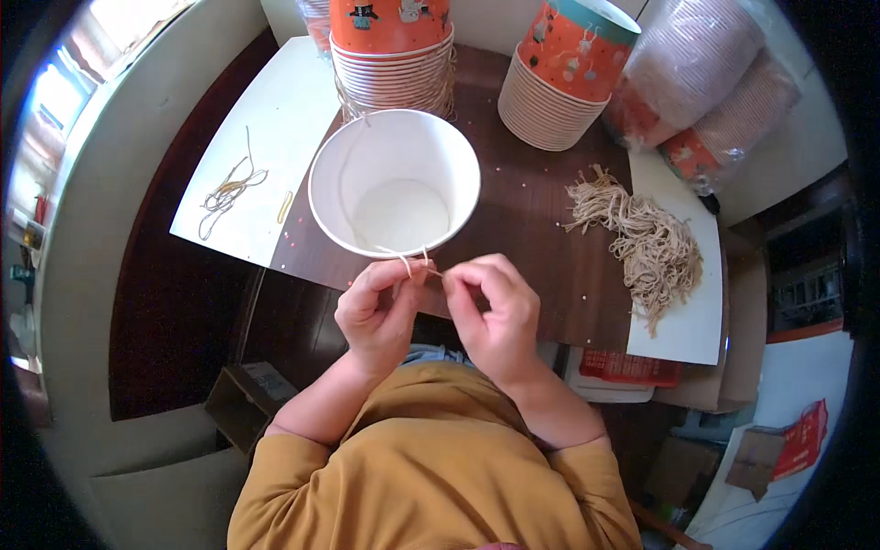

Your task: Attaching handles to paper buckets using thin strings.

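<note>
Head view: both hands at the near rim of the white paper bucket [422,151], which sits near side, left of centre on the brown table [527,229], mouth up toward the camera. Left hand [378,307] has thumb and fingers pinched on a thin cord [406,264] right at the near rim. Right hand [495,302] just to its right, thumb and index finger closed on a strand of the same cord, other fingers curled. Cord passes over the near rim; a stretch also shows at the far rim and down the left inner wall.

Right side: tangled pile of beige cords [655,252], partly on the brown top, partly on the white right-hand panel [699,335]. Left side: a few loose cords [229,194] on the white left panel [293,119], small yellow loop [285,207] near its edge.

Far: orange-printed nested stack [392,69] with cords hanging around it, second nested stack [555,105] to its right, plastic-wrapped stacks [692,60] far right. Red crate [632,368] below the table, near right.
</note>
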The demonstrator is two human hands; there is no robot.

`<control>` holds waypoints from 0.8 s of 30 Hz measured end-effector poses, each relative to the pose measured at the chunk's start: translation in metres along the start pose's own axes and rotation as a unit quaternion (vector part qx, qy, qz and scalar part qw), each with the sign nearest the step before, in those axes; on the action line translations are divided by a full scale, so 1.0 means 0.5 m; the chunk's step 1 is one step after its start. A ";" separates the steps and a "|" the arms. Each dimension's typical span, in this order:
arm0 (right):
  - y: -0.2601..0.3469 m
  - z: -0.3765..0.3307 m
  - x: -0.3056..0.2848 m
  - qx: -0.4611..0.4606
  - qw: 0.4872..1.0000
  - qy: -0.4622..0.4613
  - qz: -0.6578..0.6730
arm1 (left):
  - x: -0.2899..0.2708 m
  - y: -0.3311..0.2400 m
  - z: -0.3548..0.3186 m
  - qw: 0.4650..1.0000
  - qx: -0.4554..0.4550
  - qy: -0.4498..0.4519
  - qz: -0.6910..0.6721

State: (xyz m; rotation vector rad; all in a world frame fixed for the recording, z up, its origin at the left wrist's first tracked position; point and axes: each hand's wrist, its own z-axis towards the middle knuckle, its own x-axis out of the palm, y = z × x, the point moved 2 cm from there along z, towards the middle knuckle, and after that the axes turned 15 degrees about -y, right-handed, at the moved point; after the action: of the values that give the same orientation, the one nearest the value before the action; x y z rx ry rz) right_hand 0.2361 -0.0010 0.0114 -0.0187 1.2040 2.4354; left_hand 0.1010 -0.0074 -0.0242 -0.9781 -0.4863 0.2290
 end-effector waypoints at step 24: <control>-0.020 0.000 0.058 -0.190 0.980 -0.016 -0.052 | -0.027 -0.008 -0.016 0.880 -0.392 -0.089 -0.254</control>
State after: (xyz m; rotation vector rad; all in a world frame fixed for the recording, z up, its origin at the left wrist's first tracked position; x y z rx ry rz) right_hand 0.2133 0.0149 -0.0021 -0.1504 0.6903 2.5240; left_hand 0.0932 -0.0208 -0.0286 -1.5785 -1.0286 -0.3966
